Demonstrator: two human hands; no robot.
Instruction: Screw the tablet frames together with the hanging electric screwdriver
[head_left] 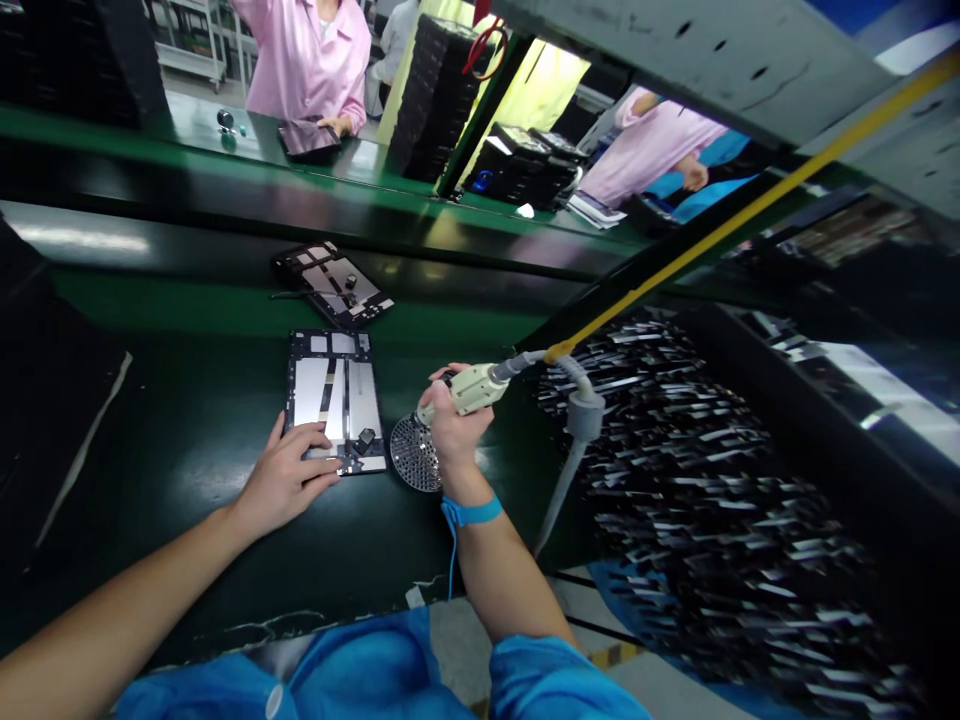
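Observation:
An opened tablet-like device [360, 390] lies on the dark green bench, its silvery inner parts facing up. My left hand [289, 472] rests on its lower left edge, fingers spread. In my right hand [456, 425] is a pale electric screwdriver [474, 388], its tip pointing down and left over a round perforated metal dish [409, 455]. The dish stands just right of the device and is partly hidden by my right hand. A small dark part [365, 440] sits on the device's lower end. Behind, a second opened device [337, 285] lies at an angle.
Racks of many thin dark parts [697, 480] fill the right side. A yellow bar [720, 230] slants above the bench [172, 400]. A black cover [52, 400] stands at left. Across the bench, a person in pink [304, 60] holds a dark panel; another pink sleeve is further right.

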